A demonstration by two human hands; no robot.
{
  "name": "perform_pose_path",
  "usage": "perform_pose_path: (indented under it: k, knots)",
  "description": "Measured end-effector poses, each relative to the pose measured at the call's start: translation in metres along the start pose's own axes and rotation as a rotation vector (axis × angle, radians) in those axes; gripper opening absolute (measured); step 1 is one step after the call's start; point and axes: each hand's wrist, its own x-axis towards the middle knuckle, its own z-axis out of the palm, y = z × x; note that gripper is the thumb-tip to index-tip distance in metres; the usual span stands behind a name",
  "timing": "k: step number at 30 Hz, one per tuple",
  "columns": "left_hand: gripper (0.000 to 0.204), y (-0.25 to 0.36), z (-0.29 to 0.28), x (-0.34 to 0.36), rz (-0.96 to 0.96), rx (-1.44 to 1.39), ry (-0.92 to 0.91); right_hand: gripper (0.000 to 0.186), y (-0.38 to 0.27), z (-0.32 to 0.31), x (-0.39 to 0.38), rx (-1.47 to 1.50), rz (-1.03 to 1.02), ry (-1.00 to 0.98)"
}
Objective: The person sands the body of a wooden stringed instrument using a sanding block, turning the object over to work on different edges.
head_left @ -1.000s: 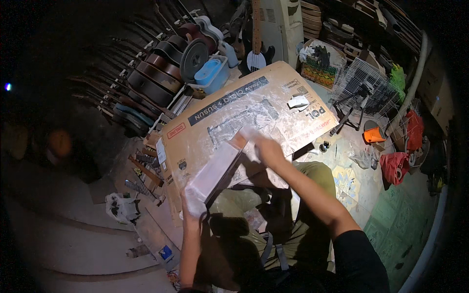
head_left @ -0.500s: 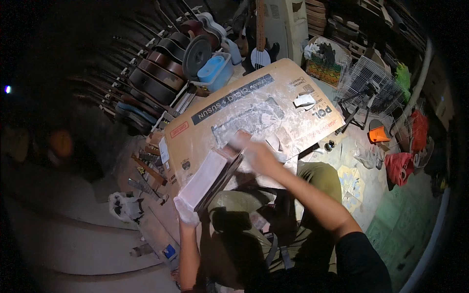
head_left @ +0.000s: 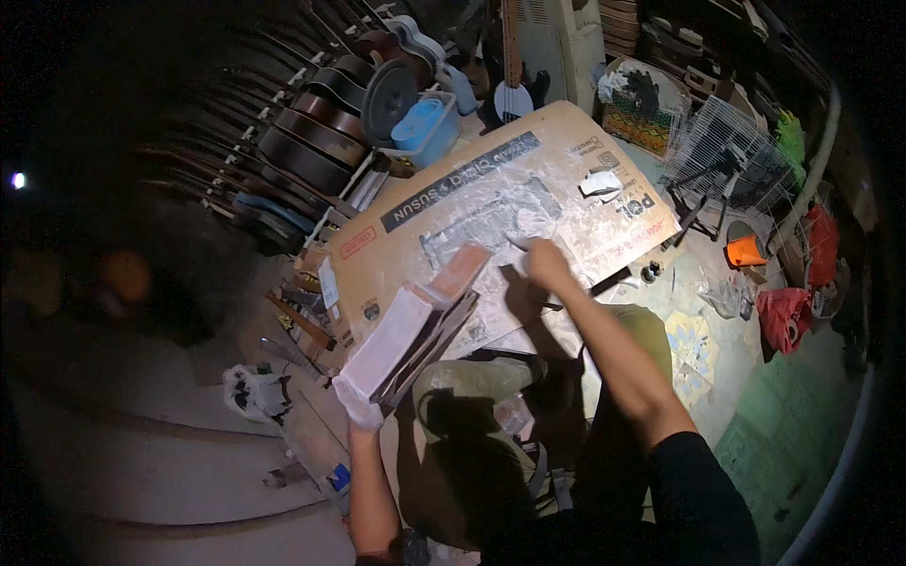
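Left side dark, 1 small bright light (head_left: 19, 180); green floor tiles (head_left: 779, 415) lower right.

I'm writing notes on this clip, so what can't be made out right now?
All in the head view:
Left hand: most fingers are hidden behind the dusty wooden block.
Right hand: whether it holds anything; the hand itself covers its grip.
Guitars, upper left: the neck ends fade into darkness.
Round orange thing, far left: too dim and blurred to identify.
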Motion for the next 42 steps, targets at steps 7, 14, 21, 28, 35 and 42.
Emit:
perform_pose_path:
  k: [7, 14, 21, 28, 35, 42]
  knots:
    - [0.09, -0.002, -0.029, 0.023, -0.011, 0.131, 0.17, 0.031, 0.001, 0.026, -0.012, 1.021, 0.106, -0.286]
    - [0.075, -0.001, -0.054, 0.043, 0.418, 0.285, 0.186, 0.041, -0.038, 0.004, -0.036, 1.433, 0.304, -0.421]
    - [0.054, 0.067, 0.026, 0.094, 0.488, 0.711, 0.195, 0.035, -0.021, -0.001, -0.043, 1.295, 0.234, -0.362]
    - [0.059, 0.066, 0.044, 0.147, 0.239, 0.436, 0.554, 0.048, -0.028, 0.013, -0.052, 1.028, 0.139, -0.377]
    - [0.094, 0.084, 0.061, 0.173, 0.213, 0.599, 0.481, 0.05, -0.021, 0.031, -0.046, 0.827, -0.178, -0.292]
    - [0.085, 0.089, 0.058, 0.168, 0.212, 0.582, 0.331, 0.052, -0.036, 0.009, -0.057, 0.596, -0.305, -0.201]
